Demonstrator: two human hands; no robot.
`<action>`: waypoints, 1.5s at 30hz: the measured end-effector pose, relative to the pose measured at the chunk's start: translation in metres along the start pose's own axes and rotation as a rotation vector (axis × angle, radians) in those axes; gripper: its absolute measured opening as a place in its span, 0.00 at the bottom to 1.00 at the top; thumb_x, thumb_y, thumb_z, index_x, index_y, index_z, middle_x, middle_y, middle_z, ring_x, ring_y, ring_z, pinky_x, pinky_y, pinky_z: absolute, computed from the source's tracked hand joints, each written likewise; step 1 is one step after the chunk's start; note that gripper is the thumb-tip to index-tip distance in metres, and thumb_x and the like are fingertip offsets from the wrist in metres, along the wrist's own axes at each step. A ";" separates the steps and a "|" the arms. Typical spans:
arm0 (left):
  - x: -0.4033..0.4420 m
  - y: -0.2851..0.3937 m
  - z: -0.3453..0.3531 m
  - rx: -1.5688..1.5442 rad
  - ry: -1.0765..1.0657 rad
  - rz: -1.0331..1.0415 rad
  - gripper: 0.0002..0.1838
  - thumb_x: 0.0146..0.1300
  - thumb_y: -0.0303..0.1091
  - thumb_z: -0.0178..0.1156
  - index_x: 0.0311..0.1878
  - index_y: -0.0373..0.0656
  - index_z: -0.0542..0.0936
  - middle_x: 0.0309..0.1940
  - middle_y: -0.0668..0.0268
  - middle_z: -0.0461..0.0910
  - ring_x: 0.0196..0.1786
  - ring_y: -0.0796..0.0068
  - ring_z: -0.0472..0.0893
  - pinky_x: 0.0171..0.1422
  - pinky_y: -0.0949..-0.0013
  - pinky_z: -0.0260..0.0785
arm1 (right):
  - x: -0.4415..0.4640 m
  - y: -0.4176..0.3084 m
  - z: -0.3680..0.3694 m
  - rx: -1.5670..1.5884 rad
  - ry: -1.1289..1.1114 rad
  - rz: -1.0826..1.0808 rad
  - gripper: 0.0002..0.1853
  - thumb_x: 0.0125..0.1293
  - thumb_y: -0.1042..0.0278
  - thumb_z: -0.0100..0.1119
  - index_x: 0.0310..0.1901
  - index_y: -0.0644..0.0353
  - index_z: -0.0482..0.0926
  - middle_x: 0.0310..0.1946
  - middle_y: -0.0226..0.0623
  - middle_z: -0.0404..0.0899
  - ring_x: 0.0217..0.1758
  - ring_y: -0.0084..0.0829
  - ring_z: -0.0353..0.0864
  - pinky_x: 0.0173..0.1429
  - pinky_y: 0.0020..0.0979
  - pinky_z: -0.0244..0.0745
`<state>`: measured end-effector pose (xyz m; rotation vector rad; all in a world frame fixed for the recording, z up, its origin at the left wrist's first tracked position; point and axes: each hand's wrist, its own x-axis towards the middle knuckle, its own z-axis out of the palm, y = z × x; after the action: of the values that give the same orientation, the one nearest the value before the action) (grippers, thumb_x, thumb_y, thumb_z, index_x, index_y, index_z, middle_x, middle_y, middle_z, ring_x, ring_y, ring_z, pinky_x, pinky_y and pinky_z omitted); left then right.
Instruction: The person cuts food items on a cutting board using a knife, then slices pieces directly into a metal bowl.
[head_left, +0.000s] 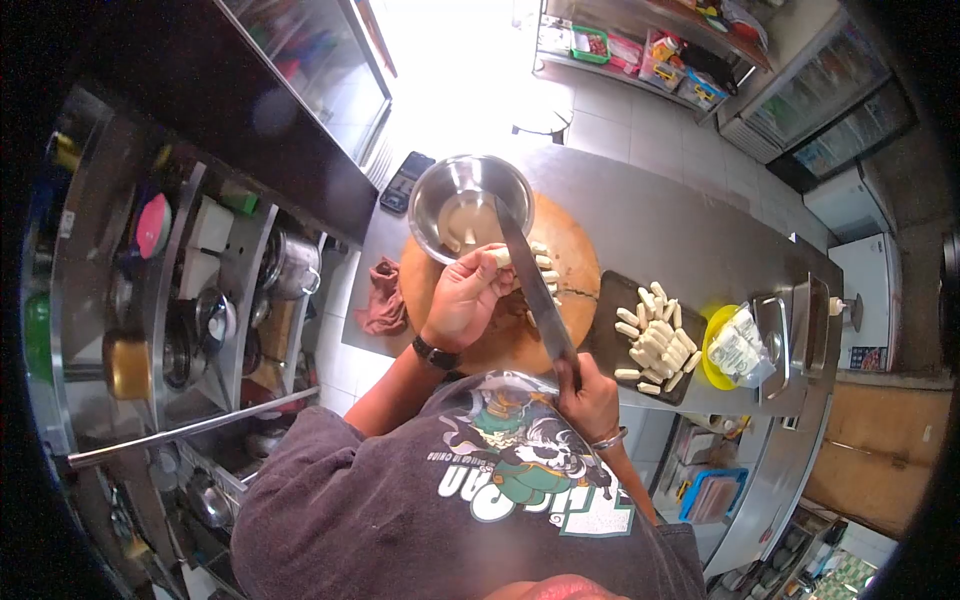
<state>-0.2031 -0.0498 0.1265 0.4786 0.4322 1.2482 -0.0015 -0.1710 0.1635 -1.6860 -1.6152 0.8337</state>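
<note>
My left hand, with a dark watch on the wrist, pinches a pale, finger-shaped piece by the near rim of a steel bowl. In my right hand is the handle of a long, broad knife; its blade slants up to the left, beside the pale piece, with the tip over the bowl. Whether blade and piece touch, I cannot tell. The bowl holds pale contents, partly in shadow. Beneath lies a round wooden chopping board, where more pale pieces lie partly behind the blade.
Right of the board, a dark tray carries a heap of pale pieces. Beyond it sit a yellow bowl with a plastic bag and a steel pan. A reddish cloth and a black case lie left on the steel table.
</note>
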 end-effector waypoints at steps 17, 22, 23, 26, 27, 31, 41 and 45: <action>-0.013 0.004 0.003 0.493 -0.125 -0.128 0.14 0.74 0.34 0.59 0.54 0.35 0.81 0.36 0.71 0.81 0.33 0.82 0.74 0.39 0.77 0.67 | -0.001 0.002 -0.001 -0.018 -0.024 -0.011 0.12 0.72 0.60 0.60 0.37 0.60 0.75 0.20 0.50 0.74 0.24 0.53 0.80 0.27 0.43 0.70; -0.014 0.001 0.003 0.304 -0.115 -0.175 0.13 0.73 0.32 0.59 0.56 0.36 0.79 0.40 0.70 0.82 0.38 0.84 0.77 0.43 0.79 0.70 | -0.001 0.001 0.002 -0.013 0.004 -0.003 0.12 0.72 0.60 0.60 0.38 0.60 0.76 0.19 0.49 0.74 0.23 0.52 0.80 0.27 0.42 0.70; -0.013 0.000 0.004 0.303 -0.115 -0.174 0.13 0.73 0.32 0.59 0.56 0.36 0.79 0.40 0.70 0.82 0.38 0.84 0.77 0.43 0.79 0.70 | -0.001 0.001 0.003 -0.010 0.042 -0.017 0.12 0.72 0.59 0.60 0.38 0.59 0.76 0.19 0.48 0.74 0.22 0.50 0.80 0.27 0.41 0.70; -0.006 -0.001 0.004 0.051 -0.043 -0.099 0.13 0.73 0.29 0.58 0.57 0.37 0.78 0.48 0.62 0.83 0.49 0.73 0.81 0.55 0.68 0.73 | 0.000 0.003 0.002 0.004 0.061 0.043 0.12 0.72 0.59 0.59 0.39 0.59 0.77 0.18 0.46 0.74 0.20 0.46 0.79 0.27 0.40 0.70; -0.003 -0.002 -0.002 -0.019 -0.062 -0.069 0.13 0.72 0.28 0.58 0.58 0.38 0.78 0.51 0.59 0.83 0.53 0.70 0.81 0.60 0.65 0.72 | 0.000 0.004 0.002 0.005 0.059 0.039 0.12 0.72 0.59 0.59 0.39 0.59 0.77 0.18 0.46 0.74 0.20 0.46 0.79 0.27 0.40 0.70; 0.003 -0.005 -0.009 -0.070 -0.003 0.018 0.14 0.72 0.29 0.58 0.58 0.38 0.79 0.52 0.61 0.82 0.52 0.72 0.81 0.61 0.65 0.72 | -0.003 0.006 0.001 -0.042 -0.026 0.060 0.12 0.73 0.58 0.58 0.40 0.59 0.77 0.23 0.49 0.79 0.29 0.53 0.83 0.30 0.46 0.74; 0.004 0.006 0.001 -0.099 -0.066 0.002 0.14 0.72 0.29 0.59 0.57 0.37 0.80 0.51 0.61 0.83 0.52 0.73 0.81 0.59 0.67 0.73 | -0.002 0.008 0.004 -0.001 0.008 -0.030 0.11 0.73 0.60 0.59 0.39 0.60 0.77 0.20 0.46 0.76 0.22 0.45 0.81 0.28 0.40 0.71; 0.002 0.002 -0.009 -0.062 -0.045 -0.023 0.12 0.71 0.27 0.60 0.55 0.37 0.81 0.47 0.62 0.85 0.47 0.74 0.82 0.53 0.70 0.74 | -0.002 0.006 0.003 -0.010 -0.002 -0.029 0.11 0.73 0.60 0.59 0.39 0.60 0.77 0.20 0.47 0.76 0.23 0.47 0.82 0.28 0.40 0.72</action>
<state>-0.2090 -0.0462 0.1203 0.4473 0.3592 1.2224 -0.0004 -0.1736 0.1569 -1.6650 -1.6435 0.8144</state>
